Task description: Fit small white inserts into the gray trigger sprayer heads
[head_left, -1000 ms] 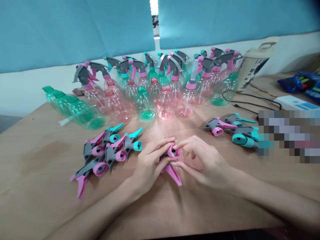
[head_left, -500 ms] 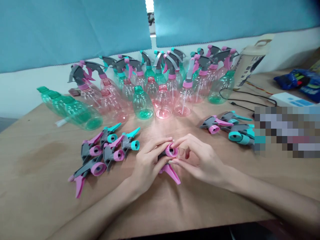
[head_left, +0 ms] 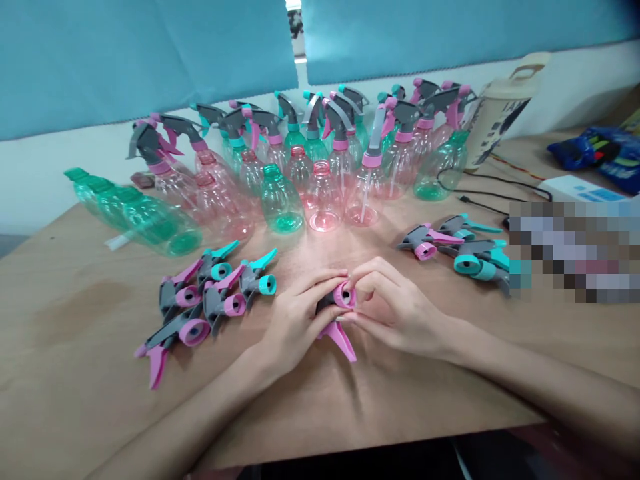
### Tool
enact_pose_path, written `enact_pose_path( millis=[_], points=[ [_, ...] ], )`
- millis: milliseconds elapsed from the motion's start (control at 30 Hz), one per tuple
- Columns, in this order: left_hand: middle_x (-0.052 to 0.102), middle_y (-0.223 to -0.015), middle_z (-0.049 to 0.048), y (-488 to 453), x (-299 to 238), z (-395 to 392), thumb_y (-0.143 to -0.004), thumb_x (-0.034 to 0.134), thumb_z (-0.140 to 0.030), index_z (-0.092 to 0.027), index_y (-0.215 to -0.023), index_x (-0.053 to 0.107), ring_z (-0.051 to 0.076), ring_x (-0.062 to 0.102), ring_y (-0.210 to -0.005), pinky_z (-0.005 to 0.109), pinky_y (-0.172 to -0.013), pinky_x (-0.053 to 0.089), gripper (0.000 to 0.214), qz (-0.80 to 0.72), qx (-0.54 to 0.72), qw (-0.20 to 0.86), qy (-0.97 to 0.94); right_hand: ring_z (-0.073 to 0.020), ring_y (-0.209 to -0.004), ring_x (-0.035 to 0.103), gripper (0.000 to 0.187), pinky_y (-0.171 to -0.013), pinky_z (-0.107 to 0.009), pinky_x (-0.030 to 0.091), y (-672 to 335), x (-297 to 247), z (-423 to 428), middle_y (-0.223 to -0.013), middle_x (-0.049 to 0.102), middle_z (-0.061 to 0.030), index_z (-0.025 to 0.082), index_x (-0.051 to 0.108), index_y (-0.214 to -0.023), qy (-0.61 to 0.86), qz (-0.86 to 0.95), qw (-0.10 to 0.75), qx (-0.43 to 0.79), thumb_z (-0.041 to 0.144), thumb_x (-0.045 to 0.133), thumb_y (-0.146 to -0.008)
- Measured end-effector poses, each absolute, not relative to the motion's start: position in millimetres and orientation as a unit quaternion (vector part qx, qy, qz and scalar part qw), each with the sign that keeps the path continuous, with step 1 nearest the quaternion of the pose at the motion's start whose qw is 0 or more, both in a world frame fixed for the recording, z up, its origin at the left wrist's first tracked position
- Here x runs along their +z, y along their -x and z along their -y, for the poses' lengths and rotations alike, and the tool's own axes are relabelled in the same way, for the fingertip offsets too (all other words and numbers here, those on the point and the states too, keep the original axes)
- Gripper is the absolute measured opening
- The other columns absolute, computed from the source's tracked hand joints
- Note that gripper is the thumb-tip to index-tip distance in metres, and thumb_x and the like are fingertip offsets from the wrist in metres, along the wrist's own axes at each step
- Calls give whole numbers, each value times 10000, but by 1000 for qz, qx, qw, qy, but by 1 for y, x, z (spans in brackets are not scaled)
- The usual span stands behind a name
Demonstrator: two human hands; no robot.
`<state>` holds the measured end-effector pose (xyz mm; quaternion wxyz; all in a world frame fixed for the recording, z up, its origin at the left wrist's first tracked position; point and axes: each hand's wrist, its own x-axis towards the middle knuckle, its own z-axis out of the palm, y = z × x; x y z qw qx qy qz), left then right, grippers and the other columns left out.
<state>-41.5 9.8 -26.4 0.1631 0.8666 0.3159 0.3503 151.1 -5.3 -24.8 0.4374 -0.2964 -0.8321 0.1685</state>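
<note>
Both of my hands meet at the middle of the wooden table (head_left: 75, 373) around one grey and pink spray trigger head (head_left: 339, 319). My left hand (head_left: 295, 323) grips its grey body from the left, fingers wrapped round it. My right hand (head_left: 395, 310) pinches at its pink screw collar with fingertips pressed together. The pink trigger lever points down toward me. A pile of several loose trigger heads (head_left: 205, 303), pink and teal, lies just left of my left hand.
A second pile of trigger heads (head_left: 457, 247) lies to the right. Many pink and green plastic bottles (head_left: 320, 180) stand at the back, some capped; green bottles (head_left: 135, 217) lie on their side at left. A black cable (head_left: 480, 197), a white box (head_left: 580, 189) and a carton are at far right.
My hands and the trigger head have stayed together; my right fingers have curled tighter on the pink collar. The camera has tipped slightly, shifting the scene upward and left.
</note>
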Motion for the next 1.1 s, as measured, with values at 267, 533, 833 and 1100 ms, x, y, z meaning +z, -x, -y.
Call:
enact_pose_path(
  millis=[267,533,833,1100],
  points=[
    [607,-1148,110,41,-34,-6,-892,547,-202,-167,-1114,574,216,599,-1070,353,-894,534,227,-285,350,130,-883,-160,-717,551,150,-610,-291,475,-150,-26,7,-821,582,-53,206,438,-767,289,864,397,110,222,574,-827],
    [610,-1129,94,37,-32,-5,-911,518,-225,-156,-1103,578,199,602,-1043,327,-898,522,213,-307,323,155,-882,-163,-807,539,116,-668,-281,466,-148,-28,2,-839,598,-61,181,475,-804,227,894,387,5,233,520,-897],
    [620,-1147,79,40,-31,-11,-876,579,-218,-174,-1090,622,205,599,-1054,321,-911,502,223,-332,332,214,-857,-144,-701,548,202,-625,-274,466,-154,-36,-5,-771,565,-24,183,502,-791,296,857,397,144,348,595,-860],
    [633,-1137,65,41,-28,-13,-836,634,-209,-192,-1009,668,206,604,-1042,341,-900,504,177,-362,334,227,-840,-124,-727,587,67,-678,-275,497,-157,-33,-1,-794,597,-4,184,545,-814,374,736,469,315,193,604,-845]
  ],
)
